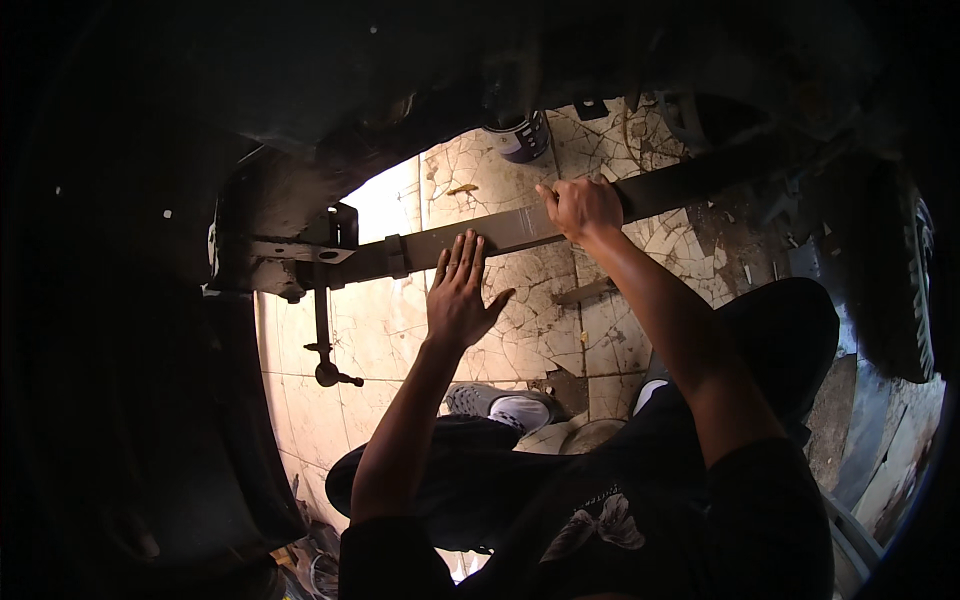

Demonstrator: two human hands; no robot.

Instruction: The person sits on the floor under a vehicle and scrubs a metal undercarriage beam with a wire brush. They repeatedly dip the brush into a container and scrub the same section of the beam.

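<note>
Black cloth is nearest: a printed shirt point(690, 520), then bent knees point(785, 325), with a grey shoe point(470, 400) on the cracked floor tiles point(335, 425) beyond. Farther on hangs a thin rod point(322, 335) with a jointed end, below a bracket point(345, 238). The left hand point(460, 300) lays its fingers on a long dark metal bar point(517, 228), straight and slightly parted, thumb spread wide, grasping nothing. Slightly farther, the right hand point(587, 210) is curled closed over that bar, fingertips hidden. The bar crosses in front of the person, a collar point(397, 257) around it near the bracket. A tin point(520, 138) stands past it. If the bar shifted, the flat left hand could probably slide off, leaving only the right to check it; fingers might be pinched near the collar.
</note>
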